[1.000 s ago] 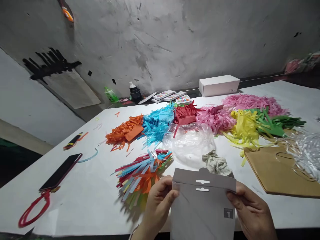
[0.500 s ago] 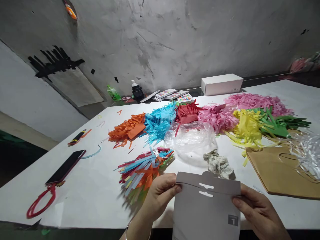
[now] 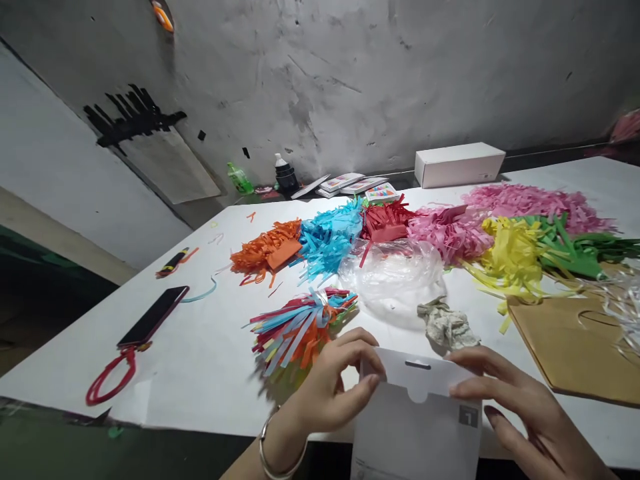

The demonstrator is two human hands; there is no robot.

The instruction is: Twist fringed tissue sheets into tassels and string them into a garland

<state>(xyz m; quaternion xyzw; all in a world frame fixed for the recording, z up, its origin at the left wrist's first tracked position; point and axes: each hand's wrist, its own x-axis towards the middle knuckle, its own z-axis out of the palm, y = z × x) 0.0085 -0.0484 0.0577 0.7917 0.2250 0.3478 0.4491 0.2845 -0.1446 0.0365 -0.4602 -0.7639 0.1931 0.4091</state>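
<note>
A flat white cardboard box with a hang slot, a rounded tab and a grey "1" mark stands upright at the lower middle. Its top flap is folded down over the front. My left hand pinches the top left corner between thumb and fingers. On the top right corner lie the fingers of my right hand, curled over the edge and the flap. Just beyond my left hand is a multicoloured bundle of paper strips. Crumpled grey paper lies past the box.
Shredded paper heaps run across the white table: orange, blue, red, pink, yellow and green. Clear plastic lies mid-table, a phone left, a brown paper bag right.
The box's top flap, raised with two slots showing, is now folded down with its tab over the front. Both hands have shifted inward along the top edge. The view has moved slightly left.
</note>
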